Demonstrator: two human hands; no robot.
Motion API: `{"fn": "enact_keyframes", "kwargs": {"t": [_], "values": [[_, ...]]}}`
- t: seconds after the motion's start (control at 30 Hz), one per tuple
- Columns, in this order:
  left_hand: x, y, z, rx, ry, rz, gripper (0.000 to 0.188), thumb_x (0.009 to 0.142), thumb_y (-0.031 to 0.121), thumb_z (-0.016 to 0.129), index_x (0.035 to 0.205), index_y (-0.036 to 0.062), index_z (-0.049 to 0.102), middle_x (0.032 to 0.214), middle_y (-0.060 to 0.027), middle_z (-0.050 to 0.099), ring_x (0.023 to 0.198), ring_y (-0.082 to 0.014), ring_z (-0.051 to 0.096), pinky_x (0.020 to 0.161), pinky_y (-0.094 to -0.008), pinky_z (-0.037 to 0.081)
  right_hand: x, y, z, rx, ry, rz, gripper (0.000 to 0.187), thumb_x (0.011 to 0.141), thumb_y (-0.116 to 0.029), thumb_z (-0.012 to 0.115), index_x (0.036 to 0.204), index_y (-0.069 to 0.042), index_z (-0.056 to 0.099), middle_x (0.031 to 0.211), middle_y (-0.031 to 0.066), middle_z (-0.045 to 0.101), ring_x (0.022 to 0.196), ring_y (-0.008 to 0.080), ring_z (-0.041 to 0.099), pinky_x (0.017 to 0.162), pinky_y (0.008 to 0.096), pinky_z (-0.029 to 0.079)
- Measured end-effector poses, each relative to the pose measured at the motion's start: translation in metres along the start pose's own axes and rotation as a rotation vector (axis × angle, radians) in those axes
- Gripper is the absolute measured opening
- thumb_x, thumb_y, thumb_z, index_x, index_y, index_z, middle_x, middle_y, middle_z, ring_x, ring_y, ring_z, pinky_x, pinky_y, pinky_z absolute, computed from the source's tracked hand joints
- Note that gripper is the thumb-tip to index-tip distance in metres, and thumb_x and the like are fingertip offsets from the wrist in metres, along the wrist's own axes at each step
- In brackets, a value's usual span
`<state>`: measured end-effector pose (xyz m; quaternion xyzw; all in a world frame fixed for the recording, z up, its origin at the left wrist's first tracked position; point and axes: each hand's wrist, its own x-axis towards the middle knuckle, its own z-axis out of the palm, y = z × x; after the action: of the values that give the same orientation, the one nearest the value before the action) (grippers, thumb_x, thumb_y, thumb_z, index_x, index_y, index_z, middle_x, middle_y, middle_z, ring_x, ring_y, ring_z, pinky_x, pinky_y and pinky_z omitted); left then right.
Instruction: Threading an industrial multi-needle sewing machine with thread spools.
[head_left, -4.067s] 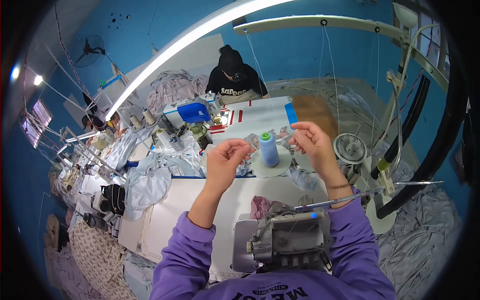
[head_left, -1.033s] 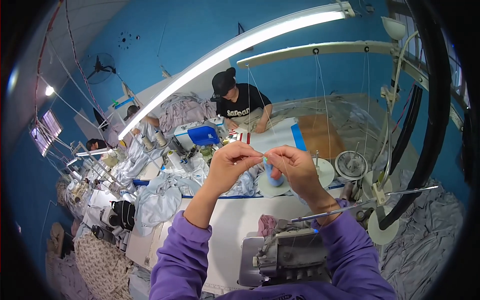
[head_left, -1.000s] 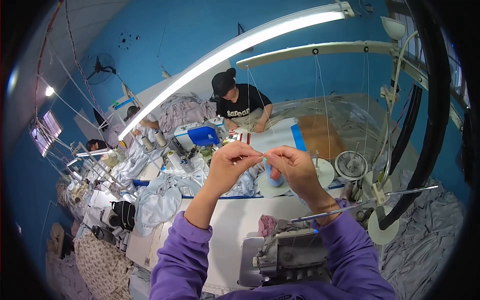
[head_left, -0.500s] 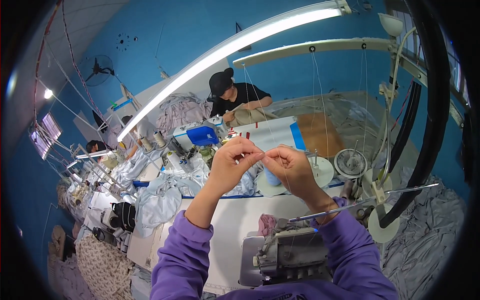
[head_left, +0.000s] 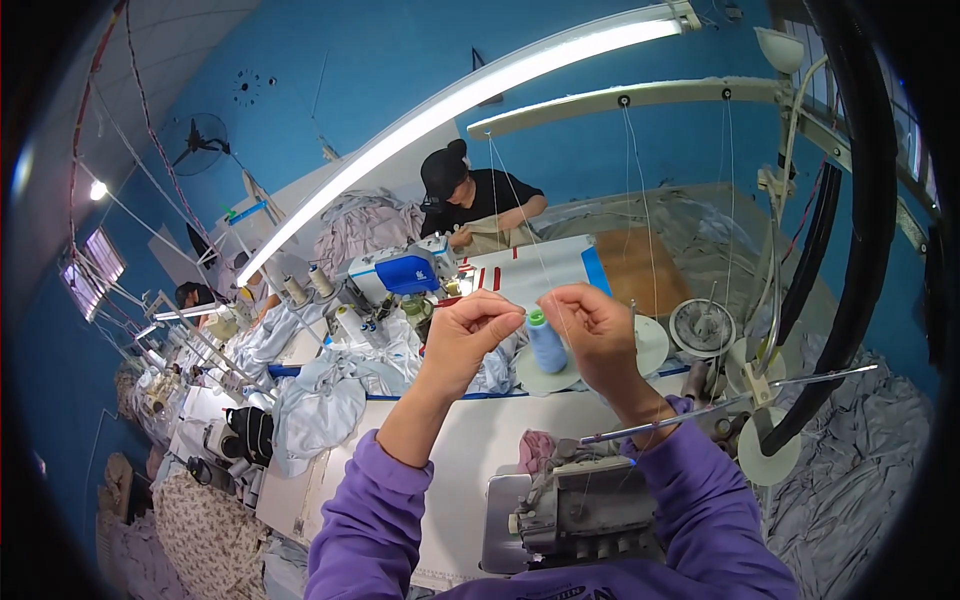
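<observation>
At centre frame, the left hand [head_left: 468, 338] and right hand [head_left: 598, 338], slightly apart, each have fingertips pinched closed; whether on anything cannot be told. The blue cone [head_left: 548, 348] stands between them; a stray finger could snag the hanging thread [head_left: 533, 236].

The light-blue thread cone [head_left: 548, 348], narrowing to a green top (its brightest part), stands on a round pale disc [head_left: 530, 380] beyond the far edge of the white tabletop [head_left: 465, 430].
</observation>
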<state>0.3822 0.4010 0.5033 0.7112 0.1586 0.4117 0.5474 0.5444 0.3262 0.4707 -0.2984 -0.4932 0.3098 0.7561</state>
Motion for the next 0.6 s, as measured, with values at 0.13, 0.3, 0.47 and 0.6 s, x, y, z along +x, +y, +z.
{"fn": "enact_keyframes", "kwargs": {"t": [0.13,0.3,0.47,0.6], "values": [[-0.001,-0.004,-0.001,-0.055,0.007,0.013,0.009,0.083,0.003,0.069,0.09,-0.0022,0.069,0.092,-0.0052,0.062,0.082,-0.0099,0.057,0.072,-0.0209,0.046,-0.002,0.003,0.002,-0.18,-0.083,0.003,0.011,0.091,-0.008,0.061,0.096,0.002,0.062,0.083,-0.0005,0.06,0.07,0.0006,0.05,0.06,0.016,0.04],[-0.001,-0.007,0.002,-0.067,0.045,0.019,0.009,0.083,0.002,0.069,0.09,-0.0024,0.069,0.091,-0.0048,0.062,0.083,-0.0102,0.057,0.073,-0.0221,0.045,-0.002,-0.001,0.006,-0.28,-0.092,-0.04,0.01,0.09,-0.009,0.062,0.093,0.001,0.062,0.08,-0.0015,0.058,0.069,0.0006,0.049,0.059,0.0163,0.039],[-0.001,-0.007,0.004,-0.045,0.058,0.005,0.01,0.084,0.005,0.068,0.091,-0.0017,0.069,0.092,-0.0044,0.062,0.085,-0.0104,0.056,0.074,-0.0222,0.044,-0.002,-0.01,0.01,-0.348,-0.067,-0.062,0.012,0.088,-0.011,0.065,0.089,0.002,0.064,0.075,-0.001,0.056,0.067,0.0039,0.048,0.058,0.0193,0.039],[-0.001,-0.011,0.004,-0.089,0.056,0.007,0.01,0.084,0.006,0.068,0.09,-0.0014,0.069,0.091,-0.0033,0.061,0.082,-0.0089,0.055,0.072,-0.0212,0.043,-0.002,-0.008,0.011,-0.423,-0.062,-0.195,0.009,0.085,-0.008,0.067,0.087,0.001,0.066,0.072,0.0001,0.054,0.057,0.0032,0.044,0.049,0.0213,0.035]]}}
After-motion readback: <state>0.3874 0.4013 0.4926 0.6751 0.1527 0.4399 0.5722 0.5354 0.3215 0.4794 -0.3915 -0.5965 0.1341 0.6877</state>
